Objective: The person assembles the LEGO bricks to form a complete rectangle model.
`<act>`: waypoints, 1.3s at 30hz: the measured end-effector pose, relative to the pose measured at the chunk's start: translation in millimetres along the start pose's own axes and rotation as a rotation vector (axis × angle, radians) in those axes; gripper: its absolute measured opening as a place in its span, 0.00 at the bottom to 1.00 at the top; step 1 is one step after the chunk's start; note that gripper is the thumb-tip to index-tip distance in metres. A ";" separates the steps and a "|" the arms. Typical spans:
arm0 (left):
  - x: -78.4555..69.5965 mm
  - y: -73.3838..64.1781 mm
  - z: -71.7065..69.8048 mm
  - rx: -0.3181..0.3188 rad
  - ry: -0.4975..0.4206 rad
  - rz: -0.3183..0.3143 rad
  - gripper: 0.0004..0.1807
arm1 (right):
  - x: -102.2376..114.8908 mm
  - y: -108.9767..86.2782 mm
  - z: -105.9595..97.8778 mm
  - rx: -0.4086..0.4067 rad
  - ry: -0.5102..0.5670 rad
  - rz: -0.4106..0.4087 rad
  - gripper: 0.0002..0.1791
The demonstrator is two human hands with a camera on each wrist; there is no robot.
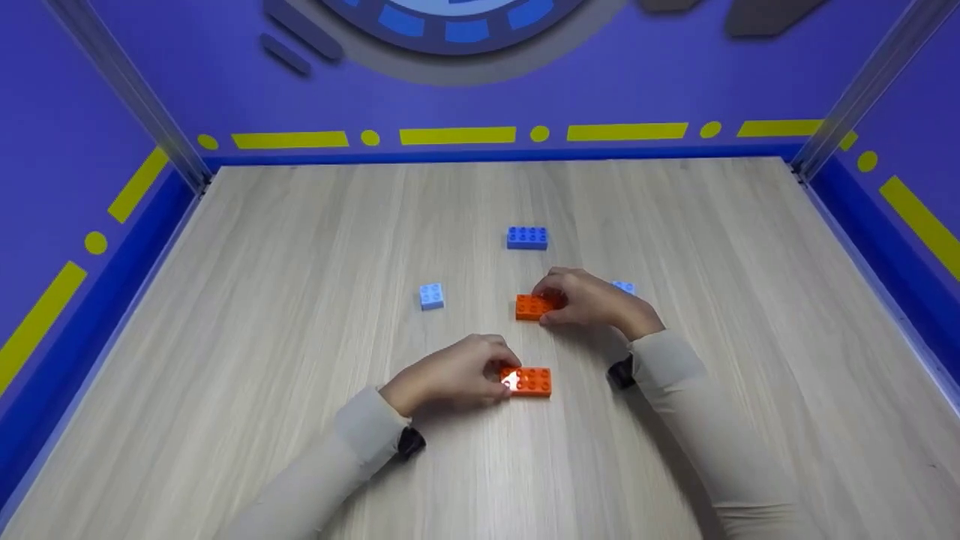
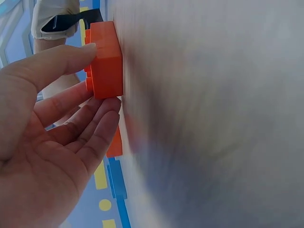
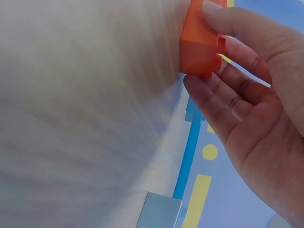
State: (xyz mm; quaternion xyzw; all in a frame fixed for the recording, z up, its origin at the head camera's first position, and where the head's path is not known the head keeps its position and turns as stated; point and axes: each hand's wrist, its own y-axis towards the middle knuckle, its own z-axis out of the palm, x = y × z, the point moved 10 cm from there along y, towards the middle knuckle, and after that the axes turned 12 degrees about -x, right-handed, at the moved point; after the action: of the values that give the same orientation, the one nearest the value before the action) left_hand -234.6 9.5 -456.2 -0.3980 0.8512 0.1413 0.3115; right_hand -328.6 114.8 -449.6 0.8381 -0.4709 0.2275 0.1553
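Observation:
In the head view my left hand (image 1: pixel 465 371) pinches the left end of an orange toy brick (image 1: pixel 536 382), its thumb on the near side and fingers at the far side. The brick lies flat on the table, studs up. Farther back, my right hand (image 1: pixel 589 300) grips the right end of a second orange brick (image 1: pixel 529 307), also studs up. The left wrist view shows the thumb pressed to the side of the nearer orange brick (image 2: pixel 107 61). In the right wrist view the thumb lies along the side of the other orange brick (image 3: pixel 199 45), with fingertips at its end.
A blue brick (image 1: pixel 527 238) stands behind the right hand's brick. One small light blue brick (image 1: pixel 431 295) sits to the left; another light blue brick (image 1: pixel 623 286) is partly hidden behind the right hand. Purple-blue walls (image 1: pixel 480 105) enclose the wooden table (image 1: pixel 315 240) at back and sides.

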 end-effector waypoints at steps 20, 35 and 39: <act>6.9 1.9 -10.1 -0.036 0.010 0.008 0.17 | 1.5 -8.6 1.5 0.030 -0.028 -0.008 0.21; 15.9 2.8 -14.9 -0.042 0.013 -0.032 0.18 | 0.2 -14.6 3.4 0.049 -0.022 0.009 0.21; 16.5 3.2 -17.1 -0.051 0.015 -0.031 0.18 | 1.3 -15.9 2.0 0.044 -0.014 -0.010 0.22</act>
State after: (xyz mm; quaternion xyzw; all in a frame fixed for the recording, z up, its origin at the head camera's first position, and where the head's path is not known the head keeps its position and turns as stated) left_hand -252.2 -6.5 -453.8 -0.4202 0.8433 0.1551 0.2970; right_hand -313.9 120.9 -451.4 0.8451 -0.4628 0.2311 0.1346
